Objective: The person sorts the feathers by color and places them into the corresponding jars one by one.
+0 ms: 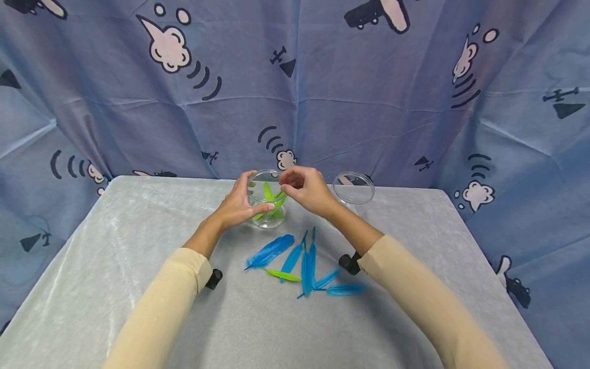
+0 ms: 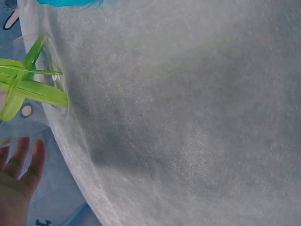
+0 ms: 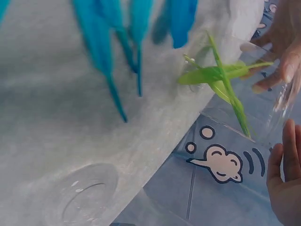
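Observation:
My left hand (image 1: pixel 241 202) grips a clear jar (image 1: pixel 267 224) near the table's back edge, thumb across the near side and fingers round the far left. Several green feathers (image 3: pixel 221 77) lie crossed inside it. Over the jar's right rim is my right hand (image 1: pixel 310 190), thumb and index finger close together. In the right wrist view its visible fingers (image 3: pixel 289 150) are fairly straight, with no feather seen between them; the thumb is out of that frame. Nearer on the table lie several blue feathers (image 1: pixel 306 266) and one green feather (image 1: pixel 283 275).
A second clear jar (image 1: pixel 354 201) stands to the right, beyond my right forearm. Grey cloth covers the table (image 1: pixel 276 333). A blue patterned curtain (image 1: pixel 239 113) hangs right behind the back edge.

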A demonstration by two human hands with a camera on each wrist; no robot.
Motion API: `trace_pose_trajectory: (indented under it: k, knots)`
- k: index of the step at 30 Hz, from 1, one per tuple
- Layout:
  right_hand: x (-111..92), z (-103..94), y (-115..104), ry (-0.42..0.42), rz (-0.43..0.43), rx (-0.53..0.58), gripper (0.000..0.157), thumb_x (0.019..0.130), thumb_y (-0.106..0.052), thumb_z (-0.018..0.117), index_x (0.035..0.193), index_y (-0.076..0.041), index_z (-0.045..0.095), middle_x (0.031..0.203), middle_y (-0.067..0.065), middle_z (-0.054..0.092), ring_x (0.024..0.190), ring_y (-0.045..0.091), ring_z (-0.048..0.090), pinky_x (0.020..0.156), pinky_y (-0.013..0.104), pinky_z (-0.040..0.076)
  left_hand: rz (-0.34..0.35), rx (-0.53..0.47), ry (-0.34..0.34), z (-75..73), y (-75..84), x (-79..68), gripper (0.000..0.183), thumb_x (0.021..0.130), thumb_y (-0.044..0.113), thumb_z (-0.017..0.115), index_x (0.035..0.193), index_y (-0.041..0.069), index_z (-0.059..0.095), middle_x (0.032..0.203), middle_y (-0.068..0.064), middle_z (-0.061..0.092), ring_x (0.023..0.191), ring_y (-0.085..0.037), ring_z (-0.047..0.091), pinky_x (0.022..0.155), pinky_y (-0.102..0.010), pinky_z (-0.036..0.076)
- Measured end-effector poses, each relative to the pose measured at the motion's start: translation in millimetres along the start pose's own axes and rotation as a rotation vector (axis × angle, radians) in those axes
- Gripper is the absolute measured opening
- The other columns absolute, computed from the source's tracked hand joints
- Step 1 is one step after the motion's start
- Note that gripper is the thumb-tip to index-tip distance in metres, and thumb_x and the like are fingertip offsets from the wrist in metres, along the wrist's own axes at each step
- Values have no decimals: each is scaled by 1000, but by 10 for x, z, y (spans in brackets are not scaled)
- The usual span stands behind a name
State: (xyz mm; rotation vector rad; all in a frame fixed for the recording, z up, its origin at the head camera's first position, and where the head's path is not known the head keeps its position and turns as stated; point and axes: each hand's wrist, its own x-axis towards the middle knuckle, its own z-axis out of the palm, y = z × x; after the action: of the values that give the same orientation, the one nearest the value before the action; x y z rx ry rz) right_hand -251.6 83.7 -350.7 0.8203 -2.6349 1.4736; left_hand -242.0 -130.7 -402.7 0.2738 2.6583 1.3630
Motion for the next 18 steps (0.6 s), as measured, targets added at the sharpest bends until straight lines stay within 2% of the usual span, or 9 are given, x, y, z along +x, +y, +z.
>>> trace_pose_trajectory:
  k: [3,8,12,18]
  knots:
    - [-97,-19,3,27,-19,-6,15,92,1,67,107,1,68,104,13,71,93,23,70,83,35,57,2,1,1,6,-5,8,102,81,51,78,156,21,14,158,-14,26,135,-35,40,108,-59,36]
    - [-250,-54,46,72,-48,45,21,91,1,68,112,3,66,108,18,70,95,26,70,84,39,57,-1,2,10,11,5,12,102,80,51,78,155,22,15,157,-13,26,135,-35,41,108,-58,35]
    - [-365,-64,123,36,-50,90,28,89,1,69,115,7,63,107,20,69,93,28,71,82,44,57,-6,4,17,15,0,9,102,80,50,79,155,22,16,157,-13,26,134,-35,41,109,-58,34]
    - [-565,-4,254,-59,-7,116,27,88,1,72,114,3,64,104,16,71,91,25,72,81,43,58,-8,10,15,17,-2,2,102,80,51,78,155,22,16,157,-14,27,135,-35,41,108,-58,35]
